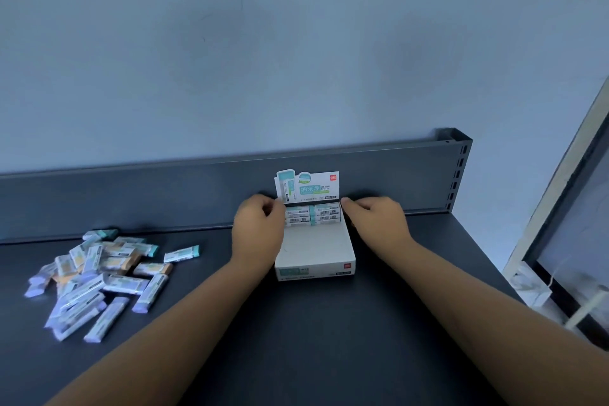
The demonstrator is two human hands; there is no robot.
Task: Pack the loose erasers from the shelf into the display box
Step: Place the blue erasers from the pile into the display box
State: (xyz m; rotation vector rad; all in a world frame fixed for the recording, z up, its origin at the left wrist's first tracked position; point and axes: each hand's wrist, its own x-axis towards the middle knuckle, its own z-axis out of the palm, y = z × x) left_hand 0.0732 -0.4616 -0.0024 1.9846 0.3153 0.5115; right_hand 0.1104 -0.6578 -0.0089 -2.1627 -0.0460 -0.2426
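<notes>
Dark grey shelf below a pale wall carries one white display box against its back rail, with the printed header card upright and two columns of packed erasers showing barcodes at the box's far end. The left hand and right hand each have their grip clamped on the box's rear sides, fingers curled. Roughly twenty loose erasers, teal, orange and lilac, lie heaped well to the left, overlapping too much for an exact count.

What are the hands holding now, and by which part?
The display box: the left hand grips its back left corner, the right hand its back right corner.
</notes>
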